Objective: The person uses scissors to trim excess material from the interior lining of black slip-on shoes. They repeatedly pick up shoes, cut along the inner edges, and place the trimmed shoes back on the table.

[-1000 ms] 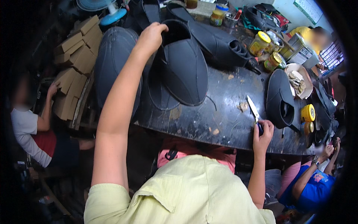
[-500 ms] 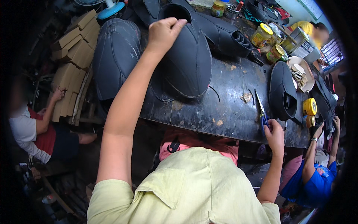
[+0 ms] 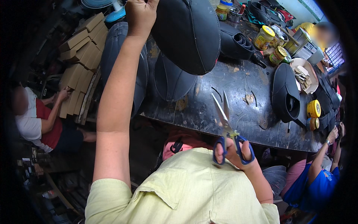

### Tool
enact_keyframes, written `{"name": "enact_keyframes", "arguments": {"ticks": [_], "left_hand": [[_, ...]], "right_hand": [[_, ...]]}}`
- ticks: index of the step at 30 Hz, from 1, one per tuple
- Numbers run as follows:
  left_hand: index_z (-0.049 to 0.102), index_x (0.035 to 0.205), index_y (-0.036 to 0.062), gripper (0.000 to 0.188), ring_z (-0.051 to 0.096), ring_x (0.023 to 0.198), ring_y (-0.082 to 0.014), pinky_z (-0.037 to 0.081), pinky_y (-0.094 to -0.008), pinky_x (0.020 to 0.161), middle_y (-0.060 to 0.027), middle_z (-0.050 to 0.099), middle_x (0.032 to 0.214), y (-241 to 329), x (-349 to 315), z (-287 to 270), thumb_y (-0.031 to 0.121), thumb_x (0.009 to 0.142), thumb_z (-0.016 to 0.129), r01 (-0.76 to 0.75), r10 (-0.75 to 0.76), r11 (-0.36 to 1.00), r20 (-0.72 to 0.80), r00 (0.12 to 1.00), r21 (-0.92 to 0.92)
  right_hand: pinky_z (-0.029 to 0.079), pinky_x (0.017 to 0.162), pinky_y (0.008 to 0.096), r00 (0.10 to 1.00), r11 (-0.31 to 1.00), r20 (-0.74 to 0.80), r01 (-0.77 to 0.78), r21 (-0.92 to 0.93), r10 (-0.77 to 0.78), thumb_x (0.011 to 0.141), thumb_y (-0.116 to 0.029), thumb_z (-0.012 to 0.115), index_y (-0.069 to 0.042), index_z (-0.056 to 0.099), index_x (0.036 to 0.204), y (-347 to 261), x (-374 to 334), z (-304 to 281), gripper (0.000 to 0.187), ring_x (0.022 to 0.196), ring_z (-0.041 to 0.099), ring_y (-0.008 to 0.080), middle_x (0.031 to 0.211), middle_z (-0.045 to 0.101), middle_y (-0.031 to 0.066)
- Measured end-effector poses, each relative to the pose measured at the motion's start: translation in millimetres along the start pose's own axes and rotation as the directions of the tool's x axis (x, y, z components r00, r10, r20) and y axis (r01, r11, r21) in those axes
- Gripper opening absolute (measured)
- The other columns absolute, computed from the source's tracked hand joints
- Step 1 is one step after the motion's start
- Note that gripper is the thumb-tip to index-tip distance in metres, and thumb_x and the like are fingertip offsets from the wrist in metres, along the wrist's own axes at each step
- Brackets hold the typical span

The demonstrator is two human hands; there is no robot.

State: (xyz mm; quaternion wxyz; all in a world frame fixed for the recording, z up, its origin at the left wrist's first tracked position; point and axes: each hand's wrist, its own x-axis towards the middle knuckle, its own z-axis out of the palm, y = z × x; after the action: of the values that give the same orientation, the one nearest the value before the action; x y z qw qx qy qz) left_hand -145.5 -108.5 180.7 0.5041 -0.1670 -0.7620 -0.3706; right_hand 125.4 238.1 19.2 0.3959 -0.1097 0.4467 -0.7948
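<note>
One head-worn fisheye view looks steeply down from close above the person's shoulders, facing forward over the dark bench (image 3: 238, 108) beyond both hands' fingers.

A dark, scuffed workbench (image 3: 238, 100) runs across the room, its far right corner crowded with yellow-lidded jars (image 3: 264, 37) and a shallow bowl of scraps (image 3: 304, 76). Off its left edge flat cardboard boxes (image 3: 80, 56) are stacked on a slatted rack beside a seated person in a white and red top (image 3: 33, 119), with a blue fan (image 3: 102, 7) behind. The floor beneath lies in deep shadow, cluttered and hard to read.
</note>
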Motion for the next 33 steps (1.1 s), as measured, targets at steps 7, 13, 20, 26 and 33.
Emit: {"name": "enact_keyframes", "arguments": {"ticks": [7, 13, 20, 26, 33], "left_hand": [[0.039, 0.069, 0.0028, 0.053, 0.029, 0.061, -0.0116, 0.029, -0.0356, 0.054, -0.005, 0.027, 0.063, 25.5, -3.0, -0.9, 0.032, 0.104, 0.065, -0.076, 0.076, 0.997, 0.014, 0.997, -0.006], [0.039, 0.068, 0.0029, 0.053, 0.03, 0.06, -0.0123, 0.029, -0.0354, 0.054, -0.0057, 0.028, 0.062, 31.5, -3.1, 0.7, 0.031, 0.104, 0.066, -0.079, 0.079, 0.997, 0.012, 0.997, -0.01], [0.058, 0.076, 0.0022, 0.046, 0.037, 0.058, -0.0133, 0.035, -0.0319, 0.054, -0.0031, 0.039, 0.061, 10.1, -2.7, 1.1, 0.039, 0.101, 0.067, -0.139, 0.139, 0.99, 0.024, 0.99, 0.006], [0.07, 0.072, 0.0076, 0.047, 0.067, 0.065, -0.0348, 0.051, -0.0428, 0.062, -0.015, 0.065, 0.068, -30.3, -36.6, 28.0, 0.05, 0.093, 0.07, -0.196, 0.152, 0.972, 0.283, 0.947, 0.132], [0.072, 0.087, 0.0105, 0.035, 0.07, 0.089, -0.0322, 0.047, -0.0493, 0.084, -0.0104, 0.073, 0.084, -55.5, -105.4, 53.0, 0.042, 0.097, 0.064, -0.112, -0.083, 0.855, 0.347, 0.934, 0.506]], "right_hand": [[0.041, 0.085, 0.0303, 0.999, 0.982, -0.052, 0.026, 0.187, -0.016, 0.082, -0.096, 0.037, -0.007, 0.057, 0.103, -13.5, 49.5, 26.8, 0.093, 0.088, 0.054, 0.0178, 0.094, 0.056, 0.0051], [0.043, 0.083, 0.0292, 0.99, 0.986, -0.139, 0.054, 0.157, -0.032, 0.098, -0.069, 0.054, -0.007, 0.058, 0.104, -20.9, 55.3, 37.7, 0.063, 0.087, 0.054, 0.0155, 0.094, 0.057, 0.0041], [0.048, 0.065, 0.0313, 0.908, 0.896, -0.37, 0.013, -0.444, -0.197, 0.094, -0.021, 0.075, -0.003, 0.064, 0.09, -27.8, 38.4, 5.1, 0.022, 0.071, 0.059, 0.015, 0.077, 0.062, 0.0036], [0.048, 0.071, 0.0433, 0.626, -0.022, -0.31, -0.463, -0.886, -0.715, 0.075, -0.013, 0.085, 0.001, 0.064, 0.093, -54.6, -15.1, -70.9, 0.031, 0.076, 0.064, 0.0344, 0.083, 0.065, 0.0165], [0.049, 0.072, 0.0421, 0.547, 0.022, -0.448, -0.616, -0.787, -0.707, 0.079, -0.011, 0.082, -0.001, 0.062, 0.097, -47.1, -47.6, -120.3, 0.029, 0.077, 0.063, 0.0335, 0.088, 0.064, 0.0162]]}}
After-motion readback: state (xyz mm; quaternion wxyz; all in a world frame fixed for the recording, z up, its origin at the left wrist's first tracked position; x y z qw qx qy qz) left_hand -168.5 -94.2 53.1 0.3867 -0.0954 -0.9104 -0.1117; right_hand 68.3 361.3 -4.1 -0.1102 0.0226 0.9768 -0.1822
